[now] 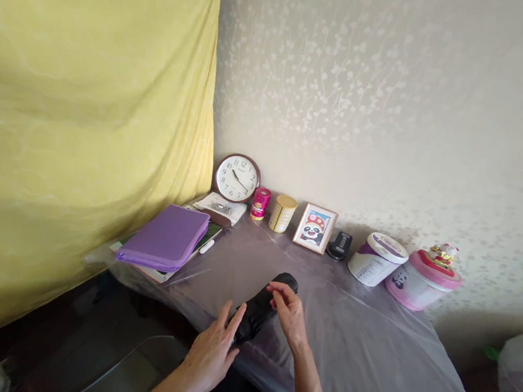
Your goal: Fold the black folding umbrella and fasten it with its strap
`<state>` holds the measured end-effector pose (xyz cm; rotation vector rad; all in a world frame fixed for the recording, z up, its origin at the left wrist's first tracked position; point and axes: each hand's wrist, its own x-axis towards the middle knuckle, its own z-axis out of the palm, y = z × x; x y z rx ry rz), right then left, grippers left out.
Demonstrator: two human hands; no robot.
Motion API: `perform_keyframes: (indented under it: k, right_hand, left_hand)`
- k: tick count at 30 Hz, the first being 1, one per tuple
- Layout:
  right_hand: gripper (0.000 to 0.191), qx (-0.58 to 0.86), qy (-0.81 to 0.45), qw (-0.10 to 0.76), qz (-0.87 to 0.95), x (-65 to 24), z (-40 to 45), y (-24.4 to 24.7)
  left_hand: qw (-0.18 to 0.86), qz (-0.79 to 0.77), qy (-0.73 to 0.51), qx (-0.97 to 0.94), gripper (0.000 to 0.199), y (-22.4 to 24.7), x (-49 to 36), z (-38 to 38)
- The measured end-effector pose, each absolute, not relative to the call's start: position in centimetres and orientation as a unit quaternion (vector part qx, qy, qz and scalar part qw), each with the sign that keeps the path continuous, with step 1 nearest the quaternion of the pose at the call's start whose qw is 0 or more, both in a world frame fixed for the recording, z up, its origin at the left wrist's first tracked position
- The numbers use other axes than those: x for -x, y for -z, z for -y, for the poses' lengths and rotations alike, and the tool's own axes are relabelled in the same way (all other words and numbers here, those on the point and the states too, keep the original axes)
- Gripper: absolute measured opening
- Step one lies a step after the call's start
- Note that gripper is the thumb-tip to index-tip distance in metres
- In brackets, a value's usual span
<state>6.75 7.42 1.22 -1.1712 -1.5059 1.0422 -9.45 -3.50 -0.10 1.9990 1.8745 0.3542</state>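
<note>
A black bundle that looks like a folded umbrella [256, 315] lies slantwise near the front edge of the table. My left hand [214, 346] grips its near end, with the thumb on one side and the fingers on the other. Over the far end, my right hand [289, 311] has thumb and forefinger pinched together. Whatever is in that pinch, perhaps a bit of the black cloth or a strap, is too small to make out.
Left on the plastic-covered table [349, 334] lies a purple folder [166, 235]. Along the wall stand a clock [237, 178], pink tin [260, 204], yellow-lidded can [283, 214], panda picture frame [314, 228], black stand [340, 246], white tub [376, 261] and pink-lidded tub [422, 282].
</note>
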Motion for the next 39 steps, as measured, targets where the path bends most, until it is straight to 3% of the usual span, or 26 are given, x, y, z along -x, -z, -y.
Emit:
perform_keyframes:
  k: [7, 17, 24, 31, 35, 39]
  right_hand:
    - [0.038, 0.435, -0.265, 0.338, 0.791, -5.0, -7.4, -1.5]
    - [0.016, 0.45, -0.393, 0.428, 0.678, -10.2, -4.8, -1.8]
    - [0.031, 0.589, -0.36, 0.449, 0.567, -16.9, -3.8, 1.2]
    - [0.041, 0.601, -0.349, 0.486, 0.53, -18.9, -4.1, 4.0]
    - [0.04, 0.599, -0.347, 0.479, 0.539, -19.0, -4.1, 4.4]
    - [0.035, 0.6, -0.343, 0.476, 0.545, -18.9, -4.1, 4.5]
  left_hand:
    - [0.187, -0.635, -0.117, -0.74, 0.087, 0.1, 9.0, 2.8]
    - [0.18, -0.639, -0.091, -0.743, 0.079, 0.3, 8.9, 2.9]
    - [0.195, -0.644, -0.093, -0.734, 0.077, 0.1, 8.9, 2.8]
    - [0.288, -0.606, -0.26, -0.694, 0.072, 0.8, 10.8, 1.5]
    - [0.348, -0.639, -0.27, -0.63, 0.061, 0.5, 12.4, 0.6]
    - [0.269, -0.669, -0.276, -0.636, 0.06, 0.2, 13.2, 1.1]
